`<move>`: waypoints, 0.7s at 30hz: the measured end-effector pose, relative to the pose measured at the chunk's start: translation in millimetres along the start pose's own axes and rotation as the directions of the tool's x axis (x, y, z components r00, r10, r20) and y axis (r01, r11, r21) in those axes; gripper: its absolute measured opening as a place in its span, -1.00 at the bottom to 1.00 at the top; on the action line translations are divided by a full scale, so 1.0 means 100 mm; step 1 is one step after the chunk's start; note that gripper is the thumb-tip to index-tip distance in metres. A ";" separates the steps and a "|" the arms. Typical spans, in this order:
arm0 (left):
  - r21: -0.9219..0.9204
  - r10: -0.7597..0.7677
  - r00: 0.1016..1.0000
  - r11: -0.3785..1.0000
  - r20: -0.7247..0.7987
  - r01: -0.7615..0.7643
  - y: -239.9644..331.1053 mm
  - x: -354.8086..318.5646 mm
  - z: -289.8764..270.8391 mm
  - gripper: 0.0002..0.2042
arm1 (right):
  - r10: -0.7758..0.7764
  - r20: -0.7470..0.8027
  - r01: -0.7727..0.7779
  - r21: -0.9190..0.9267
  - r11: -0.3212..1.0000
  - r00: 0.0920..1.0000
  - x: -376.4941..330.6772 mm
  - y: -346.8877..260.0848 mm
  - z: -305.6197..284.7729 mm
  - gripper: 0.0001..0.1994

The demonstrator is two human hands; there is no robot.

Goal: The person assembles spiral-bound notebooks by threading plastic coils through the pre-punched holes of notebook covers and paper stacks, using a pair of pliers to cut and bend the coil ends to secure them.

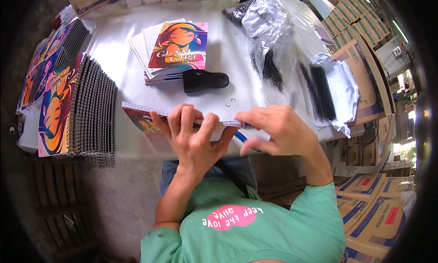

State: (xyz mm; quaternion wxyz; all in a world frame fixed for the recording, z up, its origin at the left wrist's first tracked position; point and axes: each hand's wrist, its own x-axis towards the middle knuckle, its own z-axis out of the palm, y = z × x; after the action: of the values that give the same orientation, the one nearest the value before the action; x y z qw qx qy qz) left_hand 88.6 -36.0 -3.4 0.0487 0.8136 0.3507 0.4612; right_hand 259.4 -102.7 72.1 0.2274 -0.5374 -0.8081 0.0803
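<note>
I hold a notebook (138, 120) on its edge at the table's front, its white page edges upward and a colourful cover facing left. My left hand (194, 134) is closed around its middle, with fingers over the top edge. At the right end of that same edge, my right hand (279, 128) grips with bent fingers, its thumb held lower. A blue, pen-like thing (241, 136) shows partly between the hands; what holds it is hidden. Just beyond lies a black slipper-shaped object (205, 82), resting against a stack of loose notebook pages with an illustrated cover (179, 45) on top.
To the left stand tall stacks of coil-bound notebooks (93, 110). A clear plastic bag (269, 23) holding black coils lies at the back right, near more black coils (322, 92) on white paper. Cardboard boxes (365, 80) rise on the right. Small wire scraps dot the white table (130, 87).
</note>
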 end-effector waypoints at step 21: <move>0.067 0.090 0.995 0.994 -0.034 -0.088 -0.18 -0.03 -0.10 -0.52 | 0.282 0.087 -0.291 0.442 0.849 0.955 -0.07 0.06 0.02 -0.86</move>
State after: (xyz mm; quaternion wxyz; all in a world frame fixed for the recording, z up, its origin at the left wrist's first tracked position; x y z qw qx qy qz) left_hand 70.6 -27.1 -7.0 -0.0051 0.8209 0.3298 0.4662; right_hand 266.0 -106.5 65.8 0.3232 -0.5838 -0.6803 0.3032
